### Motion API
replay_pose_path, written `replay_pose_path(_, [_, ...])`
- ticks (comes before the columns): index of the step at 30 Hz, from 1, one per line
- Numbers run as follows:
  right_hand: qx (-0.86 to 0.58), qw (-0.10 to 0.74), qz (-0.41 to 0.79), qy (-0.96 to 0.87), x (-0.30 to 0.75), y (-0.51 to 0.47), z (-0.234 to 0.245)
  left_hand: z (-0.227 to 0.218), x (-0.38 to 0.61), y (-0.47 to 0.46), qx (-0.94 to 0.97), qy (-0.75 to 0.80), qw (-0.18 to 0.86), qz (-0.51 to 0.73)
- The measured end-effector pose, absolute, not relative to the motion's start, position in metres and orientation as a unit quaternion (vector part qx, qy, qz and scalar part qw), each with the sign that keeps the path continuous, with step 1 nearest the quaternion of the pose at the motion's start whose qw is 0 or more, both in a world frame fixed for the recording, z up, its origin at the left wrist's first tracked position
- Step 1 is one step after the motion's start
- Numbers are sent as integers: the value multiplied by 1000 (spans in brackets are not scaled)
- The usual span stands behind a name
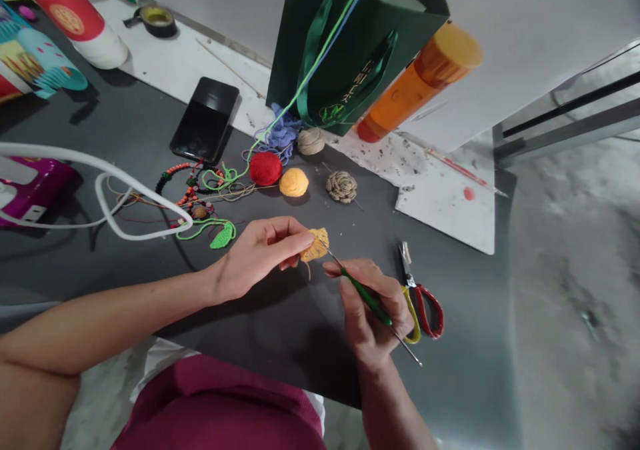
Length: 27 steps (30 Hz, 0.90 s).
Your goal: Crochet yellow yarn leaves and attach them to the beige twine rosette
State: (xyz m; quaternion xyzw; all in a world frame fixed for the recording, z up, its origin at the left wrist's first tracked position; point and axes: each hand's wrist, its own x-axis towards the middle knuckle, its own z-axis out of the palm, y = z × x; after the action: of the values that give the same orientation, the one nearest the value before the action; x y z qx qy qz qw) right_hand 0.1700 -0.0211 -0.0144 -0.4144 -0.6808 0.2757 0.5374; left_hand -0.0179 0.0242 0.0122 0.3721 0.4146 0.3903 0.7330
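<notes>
Left hand point(260, 258) pinches a small yellow crocheted piece point(316, 245) between thumb and fingers, just above the table point(450, 383), near image centre. Fingers are pressed together, and the pinch seems to keep the piece steady at the hook tip. Right hand point(369, 310) sits at 4 o'clock from the piece, curled around a green-handled crochet hook point(365, 297) in a pencil-style pinch. The hook angles up toward 10 o'clock, its tip at the piece's edge. Both forearms come in from the bottom of the view, the left long across from 8 o'clock, the right nearly upright from 6.

Red-handled scissors point(424, 310) lie at 3 to 4 o'clock, just beside the right hand, seemingly kept within reach. A red yarn ball point(265, 169), yellow yarn ball point(293, 182) and coiled twine ball point(341, 187) sit around 12 o'clock. A green crocheted leaf point(223, 235) lies at 10 o'clock, with a beaded string point(187, 183) beyond it. A black phone point(205, 118) and green paper bag point(350, 50) are farther back.
</notes>
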Motion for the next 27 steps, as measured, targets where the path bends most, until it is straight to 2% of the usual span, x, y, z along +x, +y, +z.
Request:
replay_pose_path(17, [-380, 549, 290, -686, 171, -19, -17, 11, -19, 23, 397, 408, 735, 369])
replay_pose_path(27, [-479, 537, 264, -642, 172, -30, -20, 10, -19, 23, 402, 403, 729, 381])
